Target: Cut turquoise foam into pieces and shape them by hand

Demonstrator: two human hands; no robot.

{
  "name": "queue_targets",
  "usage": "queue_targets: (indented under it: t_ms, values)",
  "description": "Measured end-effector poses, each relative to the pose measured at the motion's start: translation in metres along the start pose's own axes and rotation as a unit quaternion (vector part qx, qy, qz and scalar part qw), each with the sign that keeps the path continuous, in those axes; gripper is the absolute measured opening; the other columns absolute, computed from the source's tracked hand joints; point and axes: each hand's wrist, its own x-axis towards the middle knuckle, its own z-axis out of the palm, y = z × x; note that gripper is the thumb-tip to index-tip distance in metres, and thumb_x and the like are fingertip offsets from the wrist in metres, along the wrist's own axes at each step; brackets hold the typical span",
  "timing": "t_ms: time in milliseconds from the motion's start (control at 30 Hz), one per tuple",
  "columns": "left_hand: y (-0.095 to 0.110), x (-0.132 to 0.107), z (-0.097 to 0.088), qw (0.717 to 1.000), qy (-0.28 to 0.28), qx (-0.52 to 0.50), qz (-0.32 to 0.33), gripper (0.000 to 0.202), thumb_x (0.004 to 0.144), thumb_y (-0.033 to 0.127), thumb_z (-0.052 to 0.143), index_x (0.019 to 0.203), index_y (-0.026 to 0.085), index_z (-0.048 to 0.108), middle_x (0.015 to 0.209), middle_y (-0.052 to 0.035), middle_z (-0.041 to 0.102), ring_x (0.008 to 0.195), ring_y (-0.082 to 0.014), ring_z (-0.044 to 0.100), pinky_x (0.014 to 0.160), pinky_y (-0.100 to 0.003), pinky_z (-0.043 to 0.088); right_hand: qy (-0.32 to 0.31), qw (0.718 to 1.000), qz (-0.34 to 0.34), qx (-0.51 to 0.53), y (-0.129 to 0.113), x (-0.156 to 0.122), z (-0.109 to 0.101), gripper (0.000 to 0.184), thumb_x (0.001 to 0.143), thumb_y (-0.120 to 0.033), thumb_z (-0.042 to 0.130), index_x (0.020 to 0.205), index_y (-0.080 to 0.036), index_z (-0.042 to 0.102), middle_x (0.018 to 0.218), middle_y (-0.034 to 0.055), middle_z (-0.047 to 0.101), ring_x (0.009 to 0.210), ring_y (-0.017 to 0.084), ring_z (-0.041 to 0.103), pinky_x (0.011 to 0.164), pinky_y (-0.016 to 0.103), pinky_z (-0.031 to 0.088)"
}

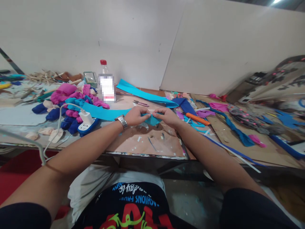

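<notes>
Between my two hands, over the middle of the worktable [152, 141], is the end of a turquoise fabric strip [105, 113]. My left hand [137, 117], with a watch on the wrist, pinches one side of it. Close beside it, my right hand [168, 117] pinches the other side, thumbs nearly meeting. From my left hand the strip runs left along the table to a pile of pink, blue and turquoise fabric pieces [69, 95]. A second turquoise strip [143, 93] lies behind my hands, with small thread snips [141, 104] in front of it.
A red-capped bottle [107, 89] stands behind the strip. A white charger [86, 117] sits in a power strip [87, 127], its cable looping left. An orange utility knife [197, 119] and fabric scraps lie right. A dark tumbler [247, 86] leans near the wall.
</notes>
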Motion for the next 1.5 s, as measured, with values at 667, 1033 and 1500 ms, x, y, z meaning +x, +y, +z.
queue_targets:
  t_ms: [667, 1033, 1500]
  values:
    - [-0.001, 0.001, 0.002, 1.0, -0.008, 0.021, 0.013, 0.033, 0.092, 0.043, 0.058, 0.094, 0.017, 0.078, 0.089, -0.004, 0.079, 0.079, -0.0177, 0.068, 0.073, -0.029, 0.047, 0.01, 0.992, -0.068, -0.102, -0.006, -0.004, 0.004, 0.026, 0.082, -0.043, 0.062, 0.082, -0.018, 0.07, 0.077, 0.0026, 0.069, 0.072, 0.018, 0.059, 0.068, 0.029, 0.045]
    - [0.002, 0.001, -0.004, 1.0, 0.003, 0.014, -0.01, 0.033, 0.093, 0.04, 0.056, 0.09, 0.015, 0.077, 0.082, -0.0038, 0.075, 0.075, -0.0163, 0.062, 0.069, -0.028, 0.043, 0.045, 0.986, -0.087, -0.137, -0.001, -0.001, -0.007, 0.032, 0.083, -0.049, 0.065, 0.082, -0.018, 0.073, 0.078, 0.0029, 0.071, 0.074, 0.019, 0.061, 0.071, 0.03, 0.046]
    - [0.003, 0.0, -0.002, 0.999, -0.016, 0.027, -0.025, 0.033, 0.091, 0.043, 0.058, 0.083, 0.014, 0.074, 0.074, -0.0019, 0.069, 0.07, -0.0144, 0.057, 0.064, -0.027, 0.036, 0.061, 0.97, -0.141, -0.187, -0.002, -0.004, -0.006, 0.028, 0.084, -0.045, 0.071, 0.085, -0.019, 0.079, 0.087, 0.0078, 0.079, 0.082, 0.024, 0.072, 0.08, 0.035, 0.054]
